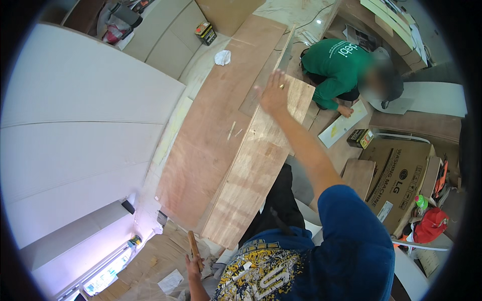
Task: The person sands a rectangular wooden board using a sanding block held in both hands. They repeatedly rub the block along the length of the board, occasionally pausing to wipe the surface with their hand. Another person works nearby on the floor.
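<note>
A long plywood panel [250,165] lies slantwise before me, its near end by my shirt. My right hand [275,90] is stretched out at the panel's far end, slightly blurred, with the palm down over its left edge. A thin pale strip [285,49] runs on from there, away from me. At the lower left, my left hand [194,262] is closed around a short wooden bar or handle [193,244], held off the panel's near end. A wider plywood sheet [199,165] lies under and left of the panel, with small wood slivers on it.
A co-worker in green [337,64] crouches at the upper right, one hand on a white board [342,124]. Metal cans [205,34] and crumpled white paper [222,57] lie farther off. A washing machine carton [399,177] stands right, white panels [83,113] left.
</note>
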`<state>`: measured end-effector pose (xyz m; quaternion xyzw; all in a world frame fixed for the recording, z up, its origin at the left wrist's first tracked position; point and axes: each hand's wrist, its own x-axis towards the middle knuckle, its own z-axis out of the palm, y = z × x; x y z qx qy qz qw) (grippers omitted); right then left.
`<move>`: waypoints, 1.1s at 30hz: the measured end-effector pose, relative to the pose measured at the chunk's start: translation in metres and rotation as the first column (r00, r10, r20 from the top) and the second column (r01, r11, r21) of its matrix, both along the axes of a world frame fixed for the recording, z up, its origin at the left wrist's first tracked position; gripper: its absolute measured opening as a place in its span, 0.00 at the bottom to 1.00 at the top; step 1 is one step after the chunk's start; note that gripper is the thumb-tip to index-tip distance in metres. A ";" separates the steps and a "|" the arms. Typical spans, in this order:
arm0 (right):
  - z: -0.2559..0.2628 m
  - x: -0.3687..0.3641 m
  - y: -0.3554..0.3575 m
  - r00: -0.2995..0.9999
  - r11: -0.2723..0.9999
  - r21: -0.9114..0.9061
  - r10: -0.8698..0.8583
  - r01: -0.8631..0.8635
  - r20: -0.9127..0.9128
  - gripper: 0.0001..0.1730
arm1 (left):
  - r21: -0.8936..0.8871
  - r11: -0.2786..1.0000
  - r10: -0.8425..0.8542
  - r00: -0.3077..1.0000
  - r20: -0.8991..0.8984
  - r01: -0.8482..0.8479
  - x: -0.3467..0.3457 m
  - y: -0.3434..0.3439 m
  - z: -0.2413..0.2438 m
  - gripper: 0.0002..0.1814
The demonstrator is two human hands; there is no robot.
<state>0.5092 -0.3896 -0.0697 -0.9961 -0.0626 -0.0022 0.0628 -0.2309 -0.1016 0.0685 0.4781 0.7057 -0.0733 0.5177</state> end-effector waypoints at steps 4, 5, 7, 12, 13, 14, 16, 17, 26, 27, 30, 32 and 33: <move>0.006 -0.063 0.026 0.994 0.995 0.009 0.103 -0.103 -0.029 0.47 | 0.010 0.998 -0.054 0.998 -0.015 0.054 0.023 0.014 0.002 0.61; 0.009 -0.076 0.029 0.991 0.991 0.013 0.133 -0.133 0.035 0.46 | 0.003 0.997 -0.072 0.997 0.011 0.072 0.028 0.018 0.002 0.61; 0.013 -0.100 0.029 0.896 0.900 0.153 0.426 -0.408 -0.121 0.43 | 0.022 0.996 -0.084 0.996 -0.016 0.084 0.036 0.026 0.000 0.61; 0.022 -0.113 -0.003 0.702 0.570 0.550 0.711 -0.611 0.043 0.40 | 0.094 0.983 -0.162 0.984 0.077 0.155 0.045 0.039 -0.006 0.60; 0.022 -0.110 -0.011 0.810 0.745 0.427 0.585 -0.513 -0.045 0.41 | 0.102 0.984 -0.150 0.987 0.056 0.144 0.046 0.040 -0.007 0.59; 0.023 -0.106 -0.017 0.903 0.886 0.259 0.421 -0.386 -0.093 0.42 | 0.115 0.979 -0.178 0.980 0.085 0.168 0.047 0.040 -0.008 0.59; 0.023 -0.102 -0.021 0.941 0.939 0.152 0.324 -0.309 -0.091 0.44 | 0.111 0.985 -0.139 0.987 0.075 0.130 0.048 0.038 -0.012 0.59; 0.023 -0.103 -0.021 0.967 0.967 0.059 0.250 -0.247 -0.047 0.45 | 0.103 0.984 -0.154 0.984 0.085 0.145 0.050 0.037 -0.013 0.60; 0.023 -0.235 0.026 0.829 0.834 0.168 0.546 -0.525 -0.118 0.46 | 0.124 0.980 -0.175 0.975 0.138 0.158 0.067 0.025 -0.019 0.60; 0.023 -0.245 0.024 0.800 0.804 0.185 0.589 -0.565 -0.119 0.46 | 0.115 0.981 -0.170 0.976 0.133 0.156 0.067 0.025 -0.018 0.60; 0.022 -0.245 0.010 0.723 0.719 0.252 0.684 -0.648 -0.093 0.45 | 0.139 0.984 -0.136 0.979 0.153 0.115 0.064 0.024 -0.013 0.59; 0.019 -0.224 -0.001 0.736 0.730 0.225 0.673 -0.646 -0.074 0.44 | 0.165 0.982 -0.119 0.979 0.167 0.091 0.058 0.022 -0.012 0.58; 0.018 -0.210 -0.006 0.735 0.739 0.193 0.669 -0.645 -0.106 0.44 | 0.176 0.980 -0.117 0.979 0.164 0.088 0.055 0.021 -0.012 0.57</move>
